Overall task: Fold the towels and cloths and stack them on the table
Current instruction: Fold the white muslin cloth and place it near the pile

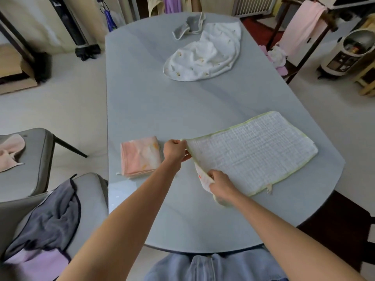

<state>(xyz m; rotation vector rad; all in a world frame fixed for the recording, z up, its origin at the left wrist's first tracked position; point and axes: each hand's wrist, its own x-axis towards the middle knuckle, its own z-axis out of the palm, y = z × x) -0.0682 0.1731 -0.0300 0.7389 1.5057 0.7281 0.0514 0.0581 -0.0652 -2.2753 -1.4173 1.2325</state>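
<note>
A white waffle-weave cloth with a green hem (255, 151) lies spread on the grey table (154, 102), near the front right. My left hand (175, 150) pinches its far left corner. My right hand (220, 184) grips its near left corner, and the left edge between them is lifted off the table. A folded pink cloth (141, 156) lies flat just left of my left hand. A crumpled white patterned cloth (205, 55) and a small grey cloth (189, 25) lie at the far end of the table.
Two grey chairs stand on the left; one chair (36, 151) carries a pink cloth (10, 151), the nearer one holds a dark grey and purple cloth (50, 220). A rack with a pink towel (304, 27) stands at the back right.
</note>
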